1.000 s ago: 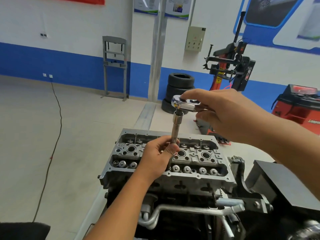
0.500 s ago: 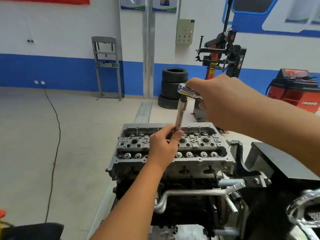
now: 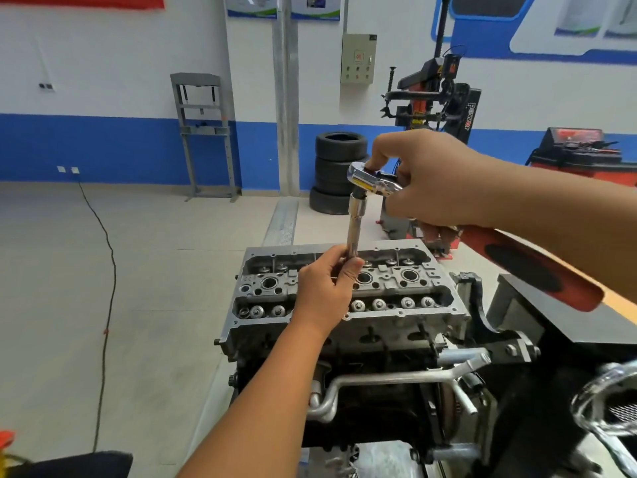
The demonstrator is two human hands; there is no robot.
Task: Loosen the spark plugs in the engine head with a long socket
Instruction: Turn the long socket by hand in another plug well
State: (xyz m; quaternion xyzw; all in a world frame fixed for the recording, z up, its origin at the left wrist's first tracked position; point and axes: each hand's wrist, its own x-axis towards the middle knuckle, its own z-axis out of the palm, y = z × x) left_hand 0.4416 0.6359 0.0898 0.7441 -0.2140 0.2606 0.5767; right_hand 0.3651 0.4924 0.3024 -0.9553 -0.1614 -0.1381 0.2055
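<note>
A grey aluminium engine head (image 3: 444, 313) sits on a stand in front of me, with round spark plug wells along its middle. A long chrome socket (image 3: 354, 229) stands upright over one of the middle wells, its lower end hidden behind my fingers. My left hand (image 3: 327, 288) grips the socket's lower shaft just above the head. A chrome ratchet (image 3: 367, 179) sits on top of the socket. My right hand (image 3: 424, 177) holds the ratchet's handle, with one fingertip resting on the ratchet head.
A black engine stand bracket (image 3: 482, 322) and a black plate (image 3: 551, 305) lie to the right of the head. A metal pipe (image 3: 396, 377) runs across the engine's front. Stacked tyres (image 3: 336, 174), a tyre changer (image 3: 431, 98) and a floor cable (image 3: 107, 270) are behind.
The ratchet head has turned so more of it shows to the left of my right hand. My left hand stays on the socket shaft over the same well.
</note>
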